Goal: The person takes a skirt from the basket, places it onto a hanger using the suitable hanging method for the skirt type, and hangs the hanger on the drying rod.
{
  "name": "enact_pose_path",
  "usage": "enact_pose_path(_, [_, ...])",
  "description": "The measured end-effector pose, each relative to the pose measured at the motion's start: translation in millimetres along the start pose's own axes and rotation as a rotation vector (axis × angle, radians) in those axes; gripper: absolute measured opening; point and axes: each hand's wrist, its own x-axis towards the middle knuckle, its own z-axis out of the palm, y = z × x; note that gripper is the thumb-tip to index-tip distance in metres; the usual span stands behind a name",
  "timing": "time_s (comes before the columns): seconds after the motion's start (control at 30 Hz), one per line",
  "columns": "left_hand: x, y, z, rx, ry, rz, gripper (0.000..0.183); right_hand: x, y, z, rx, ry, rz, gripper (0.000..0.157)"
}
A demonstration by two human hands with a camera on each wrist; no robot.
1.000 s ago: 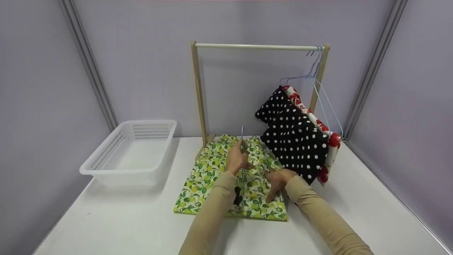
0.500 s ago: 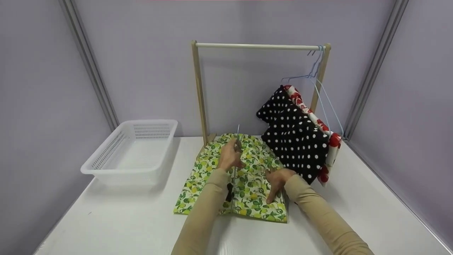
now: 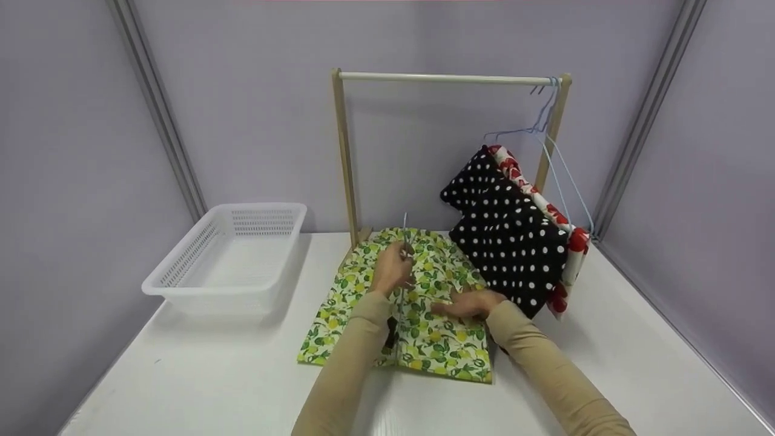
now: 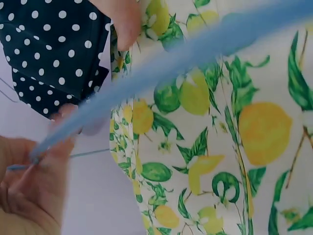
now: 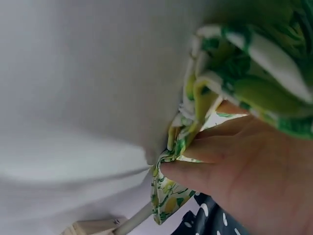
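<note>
A lemon-print garment (image 3: 339, 315), its exact kind unclear, lies spread on the table before the clothes rack. My left hand (image 3: 392, 266) pinches a blue wire hanger (image 4: 161, 71) close to its hook. Seen nearly edge-on from the head, the hanger stands over the garment's middle. On the garment's right side, my right hand (image 3: 469, 304) holds the cloth edge. From the right wrist, its fingers (image 5: 210, 152) reach along the underside of the folded edge; the cloth hides the thumb there. A black patch (image 3: 392, 333) shows beside my left sleeve.
Behind the garment stands a wooden rack with a white rail (image 3: 442, 77). At its right end hang a black polka-dot garment (image 3: 505, 224) and a red-and-white one (image 3: 577, 242) on blue hangers (image 3: 563, 175). A white plastic basket (image 3: 266, 287) sits on the left.
My left hand has shifted slightly left with the hanger. My right thumb has swung from pointing toward me to pointing left, nearer the fingers.
</note>
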Motion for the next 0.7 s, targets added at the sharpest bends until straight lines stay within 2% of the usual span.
enact_pose_path(0.13, [2.2, 3.3, -4.7, 0.11, 0.033, 0.032, 0.025, 2, -1, 2.1, 0.033, 0.107, -0.106, 0.08])
enact_pose_path(0.23, [1.5, 5.8, -7.6, 0.134, 0.022, 0.038, 0.026, 4, -4, 1.4, 0.101, 0.206, -0.274, 0.043])
enact_pose_path(0.3, [0.1, 6.8, -8.3, 0.137, 0.007, 0.043, 0.026, 4, -6, 1.2, 0.099, 0.242, -0.344, 0.021])
enact_pose_path(0.33, [-0.6, 7.3, -8.4, 0.137, -0.004, 0.048, 0.027, 4, -7, 1.1, 0.082, 0.251, -0.371, 0.015])
enact_pose_path(0.43, [-2.1, 8.0, -8.4, 0.132, -0.035, 0.058, 0.029, 5, -10, 1.7, 0.025, 0.252, -0.404, 0.011])
enact_pose_path(0.6, [-2.5, 10.6, -10.6, 0.147, -0.078, 0.04, 0.028, 1, -11, 2.8, -0.04, 0.217, -0.438, 0.034])
enact_pose_path(0.7, [-2.0, 15.9, -14.9, 0.153, -0.118, 0.048, 0.021, -1, -10, 2.9, -0.01, 0.226, -0.442, 0.033])
